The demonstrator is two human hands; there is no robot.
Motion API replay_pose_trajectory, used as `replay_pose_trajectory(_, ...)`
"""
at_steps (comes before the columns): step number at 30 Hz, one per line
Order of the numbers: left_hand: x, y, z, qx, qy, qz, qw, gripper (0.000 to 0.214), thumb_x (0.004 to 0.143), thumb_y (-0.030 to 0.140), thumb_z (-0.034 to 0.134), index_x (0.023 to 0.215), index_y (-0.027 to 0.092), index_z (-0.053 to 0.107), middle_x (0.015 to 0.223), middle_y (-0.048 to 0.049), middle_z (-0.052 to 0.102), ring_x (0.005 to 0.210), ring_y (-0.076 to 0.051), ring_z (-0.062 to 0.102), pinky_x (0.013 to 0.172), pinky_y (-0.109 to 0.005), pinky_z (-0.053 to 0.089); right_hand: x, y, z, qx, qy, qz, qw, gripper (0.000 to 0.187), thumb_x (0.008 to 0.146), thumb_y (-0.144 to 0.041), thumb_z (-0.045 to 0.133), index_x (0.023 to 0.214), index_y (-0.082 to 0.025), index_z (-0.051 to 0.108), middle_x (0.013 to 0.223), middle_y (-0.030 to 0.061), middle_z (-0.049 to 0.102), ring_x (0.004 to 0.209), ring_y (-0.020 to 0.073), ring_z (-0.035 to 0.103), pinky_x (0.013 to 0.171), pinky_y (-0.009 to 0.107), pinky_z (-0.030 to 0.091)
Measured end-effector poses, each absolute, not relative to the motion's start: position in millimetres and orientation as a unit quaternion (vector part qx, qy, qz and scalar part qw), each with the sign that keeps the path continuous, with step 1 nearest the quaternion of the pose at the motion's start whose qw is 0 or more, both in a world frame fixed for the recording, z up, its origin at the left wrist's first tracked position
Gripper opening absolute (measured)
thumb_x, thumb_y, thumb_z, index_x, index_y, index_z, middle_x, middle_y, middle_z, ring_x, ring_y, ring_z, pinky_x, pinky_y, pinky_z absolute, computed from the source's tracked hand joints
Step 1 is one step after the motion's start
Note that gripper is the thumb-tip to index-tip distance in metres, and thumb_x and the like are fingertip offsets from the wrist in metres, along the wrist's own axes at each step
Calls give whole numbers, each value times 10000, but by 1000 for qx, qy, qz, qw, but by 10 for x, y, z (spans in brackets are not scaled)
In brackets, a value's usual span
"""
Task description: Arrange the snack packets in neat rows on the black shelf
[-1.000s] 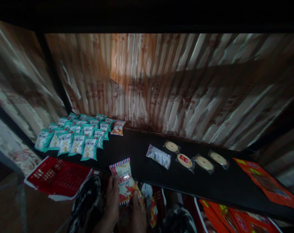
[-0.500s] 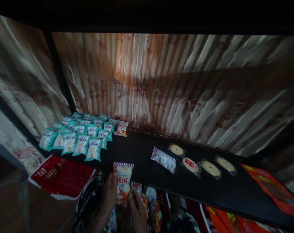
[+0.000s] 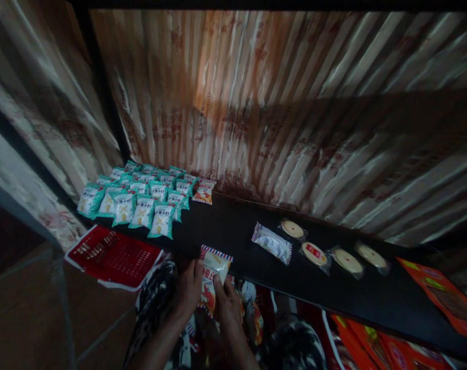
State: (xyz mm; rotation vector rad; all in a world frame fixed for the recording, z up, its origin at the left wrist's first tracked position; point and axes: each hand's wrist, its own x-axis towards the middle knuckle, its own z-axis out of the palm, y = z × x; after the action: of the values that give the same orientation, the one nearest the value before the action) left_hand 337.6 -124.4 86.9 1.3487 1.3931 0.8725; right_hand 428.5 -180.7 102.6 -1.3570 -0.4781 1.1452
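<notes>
Between both hands I hold a small snack packet (image 3: 210, 277) upright, its striped top edge up and an orange-red print below. My left hand (image 3: 190, 288) grips its left side, and my right hand (image 3: 226, 297) its right side, the thumb lying on the front. Just beyond is the front edge of the black shelf (image 3: 221, 226). A matching packet (image 3: 204, 191) lies at the back of the shelf, beside rows of teal-and-white snack packets (image 3: 143, 210). Below my hands, more packets (image 3: 256, 321) show in part, dimly lit.
To the right on the shelf lie a silvery packet (image 3: 272, 243), several round wrapped biscuits (image 3: 315, 254) and an orange bag (image 3: 439, 295). A red basket (image 3: 113, 257) stands low at left; more orange bags (image 3: 387, 344) are below at right. Corrugated sheeting (image 3: 233, 103) backs the shelf.
The camera view has tilted down, so the shelf sits slightly higher and farther right. Both hands still hold the packet, now tilted a little, and the right thumb has moved up its front.
</notes>
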Motion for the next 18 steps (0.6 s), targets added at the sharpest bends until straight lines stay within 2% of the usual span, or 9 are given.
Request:
replay_pose_trajectory(8, 3334, -1175, 877, 573, 590, 354, 446, 341, 887, 437, 339, 899, 218, 600, 866, -85, 664, 836, -239, 610, 769, -333, 421, 4216, -1700, 951, -569, -195, 490, 632, 491, 687, -511, 657, 1083, -222, 628, 970, 56, 707, 840, 216, 646, 741, 312, 504)
replay_pose_trajectory(13, 3372, -1167, 817, 585, 577, 459, 337, 314, 867, 357, 418, 1083, 173, 552, 1052, -117, 616, 985, -232, 578, 860, -375, 448, 4238, -1666, 978, -606, -204, 445, 627, 536, 642, -514, 687, 1059, -180, 642, 927, 73, 713, 837, 233, 645, 728, 317, 506)
replay_pose_trajectory(18, 3423, -1154, 834, 651, 531, 481, 250, 275, 908, 288, 357, 1010, 195, 595, 1005, -83, 608, 972, -189, 580, 854, -358, 476, 4339, -1569, 940, -647, -241, 393, 607, 514, 633, -546, 671, 977, -165, 669, 852, 62, 719, 762, 224, 649, 669, 300, 507)
